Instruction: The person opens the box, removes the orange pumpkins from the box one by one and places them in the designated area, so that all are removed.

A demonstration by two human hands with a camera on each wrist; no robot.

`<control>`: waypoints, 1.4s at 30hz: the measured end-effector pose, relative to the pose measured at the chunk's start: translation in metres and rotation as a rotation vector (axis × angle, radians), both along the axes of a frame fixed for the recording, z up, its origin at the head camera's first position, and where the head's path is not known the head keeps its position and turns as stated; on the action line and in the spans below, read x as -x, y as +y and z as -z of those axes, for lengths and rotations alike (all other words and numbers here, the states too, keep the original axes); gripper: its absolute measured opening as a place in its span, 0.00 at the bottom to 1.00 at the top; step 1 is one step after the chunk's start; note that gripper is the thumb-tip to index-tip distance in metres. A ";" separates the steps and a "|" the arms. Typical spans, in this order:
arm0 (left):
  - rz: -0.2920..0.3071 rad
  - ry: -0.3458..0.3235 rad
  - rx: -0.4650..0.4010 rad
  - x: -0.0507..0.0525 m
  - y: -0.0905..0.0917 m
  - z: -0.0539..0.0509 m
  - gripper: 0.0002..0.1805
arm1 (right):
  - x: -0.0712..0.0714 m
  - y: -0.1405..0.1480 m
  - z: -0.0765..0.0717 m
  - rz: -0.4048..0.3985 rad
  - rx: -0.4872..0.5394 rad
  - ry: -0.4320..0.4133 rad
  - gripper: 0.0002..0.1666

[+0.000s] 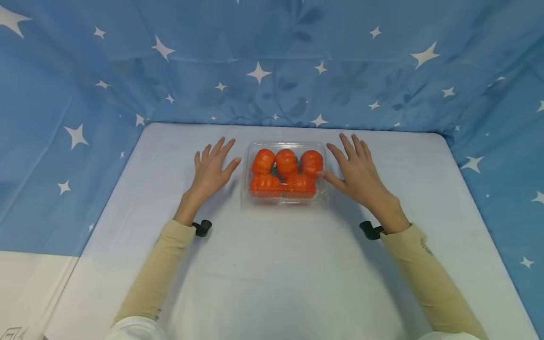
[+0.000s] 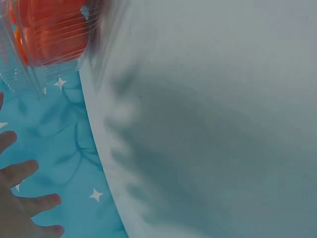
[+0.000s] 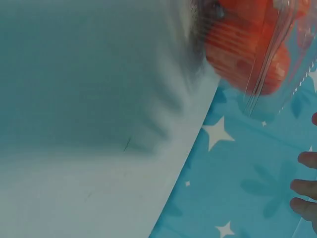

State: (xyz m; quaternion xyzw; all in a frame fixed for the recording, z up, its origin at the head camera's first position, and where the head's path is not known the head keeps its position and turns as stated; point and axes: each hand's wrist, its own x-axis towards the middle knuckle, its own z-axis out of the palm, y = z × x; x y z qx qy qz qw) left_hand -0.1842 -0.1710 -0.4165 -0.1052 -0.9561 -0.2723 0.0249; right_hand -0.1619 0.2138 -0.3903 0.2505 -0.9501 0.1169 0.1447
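A clear plastic box [image 1: 278,200] holding several orange-red, ribbed, pumpkin-like items [image 1: 286,162] rests near the table's far edge. My left hand [image 1: 211,172] is spread to the left of it, fingers apart, with a gap to the box. On the other side my right hand [image 1: 357,172] is spread, its thumb tip at the box's right edge; whether it touches cannot be told. In the left wrist view the box [image 2: 54,72] is at the top left, and the left fingers [image 2: 42,203] hold nothing. The right wrist view has the box [image 3: 257,101] at the top right, beside the right fingers [image 3: 304,188].
A white-covered table [image 1: 276,264] lies under both arms. Blue cloth [image 1: 204,75] with white stars hangs behind the table and along its sides. A small black device [image 1: 202,228] is at the left wrist and another [image 1: 370,230] at the right. Pale cloth [image 1: 29,283] is at the lower left.
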 end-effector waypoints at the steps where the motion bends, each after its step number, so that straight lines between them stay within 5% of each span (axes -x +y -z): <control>1: -0.001 0.000 -0.019 0.000 0.001 0.001 0.34 | 0.000 -0.003 0.000 -0.009 0.005 0.008 0.44; 8: 0.034 -0.031 -0.149 -0.002 0.007 0.010 0.31 | -0.003 -0.027 0.006 -0.052 0.011 0.005 0.44; 18: 0.004 -0.155 -0.499 -0.007 0.014 0.018 0.27 | -0.005 -0.062 0.013 -0.149 0.057 0.000 0.41; 27: -0.062 -0.384 -0.745 -0.010 0.016 0.021 0.26 | -0.007 -0.092 0.014 -0.194 0.076 0.038 0.40; 42: -0.097 -0.505 -0.884 -0.013 0.014 0.029 0.25 | -0.018 -0.134 0.021 -0.272 0.052 0.130 0.40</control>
